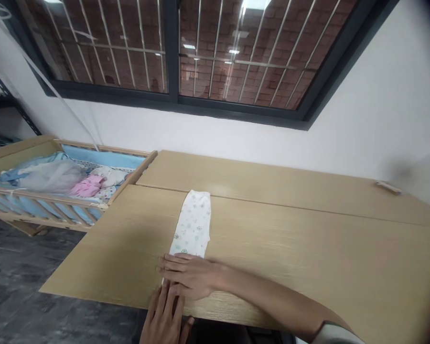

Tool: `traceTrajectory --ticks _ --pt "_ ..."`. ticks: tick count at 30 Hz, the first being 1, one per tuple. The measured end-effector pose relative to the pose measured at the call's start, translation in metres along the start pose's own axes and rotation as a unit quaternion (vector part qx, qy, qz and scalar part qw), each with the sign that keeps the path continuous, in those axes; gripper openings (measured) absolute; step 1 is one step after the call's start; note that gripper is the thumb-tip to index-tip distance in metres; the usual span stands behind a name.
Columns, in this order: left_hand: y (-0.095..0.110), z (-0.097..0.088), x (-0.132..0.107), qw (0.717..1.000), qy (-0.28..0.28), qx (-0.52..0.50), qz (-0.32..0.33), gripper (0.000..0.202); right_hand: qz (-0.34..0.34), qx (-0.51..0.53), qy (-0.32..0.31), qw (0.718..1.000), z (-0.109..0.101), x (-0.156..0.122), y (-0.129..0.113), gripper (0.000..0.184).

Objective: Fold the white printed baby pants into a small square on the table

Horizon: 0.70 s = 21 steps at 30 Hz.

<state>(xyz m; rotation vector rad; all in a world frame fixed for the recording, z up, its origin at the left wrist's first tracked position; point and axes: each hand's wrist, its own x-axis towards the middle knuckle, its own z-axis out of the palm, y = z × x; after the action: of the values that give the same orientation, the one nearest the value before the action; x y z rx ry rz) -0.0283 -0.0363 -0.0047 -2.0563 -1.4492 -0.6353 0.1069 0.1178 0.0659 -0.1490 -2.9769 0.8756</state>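
Folded cloth (193, 224): white, small print in green and greyish tones, a long narrow strip lying flat on the table (290, 258), left of the table's middle. Far end just crosses the seam between two table boards; near end runs under the hands, close to the front edge.

Right hand (191, 277): palm down, spread flat across the near part of the cloth, fingers pointing left. Grip open, resting on the fabric rather than wrapped round it. Forearm comes in from lower right, with a light sleeve (335, 334) at the elbow.

Left hand (165, 313): back of hand up, at the table's front edge, fingers straight and slightly parted, thumb out to the right; grip open. Fingertips meet the right hand at the cloth's near end; contact with the fabric there is hidden, cannot tell.

Outward: wooden crib (139, 174) beside the table's left end, with blue lining, a pink cloth (88, 185) and a sheer whitish cloth (53, 174) inside. Small narrow object (387, 188) near the far right of the table, identity unclear. Behind, a white wall (129, 122) and a dark-framed window (236, 107), metal bars beyond the glass. Grey mottled floor (75, 310) at lower left
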Motion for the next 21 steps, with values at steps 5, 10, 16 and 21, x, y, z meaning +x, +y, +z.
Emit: traceTrajectory --ticks 5,10,16,21 --pt "-0.005 0.000 0.003 1.000 -0.028 0.010 0.001 0.049 0.090 -0.062 0.020 0.994 -0.020 0.007 0.063 0.064" --pt "-0.010 0.006 -0.002 0.999 -0.031 0.027 0.028 0.052 0.194 -0.138 0.069 0.969 -0.056 0.023 0.146 0.068" --pt "-0.011 0.005 -0.003 0.999 -0.028 0.030 0.034 0.049 0.243 -0.187 0.113 0.945 -0.087 0.030 0.213 0.068" --pt "-0.012 0.001 0.007 0.999 -0.033 0.008 0.024 0.043 0.256 -0.198 0.134 0.936 -0.097 0.032 0.218 0.061"
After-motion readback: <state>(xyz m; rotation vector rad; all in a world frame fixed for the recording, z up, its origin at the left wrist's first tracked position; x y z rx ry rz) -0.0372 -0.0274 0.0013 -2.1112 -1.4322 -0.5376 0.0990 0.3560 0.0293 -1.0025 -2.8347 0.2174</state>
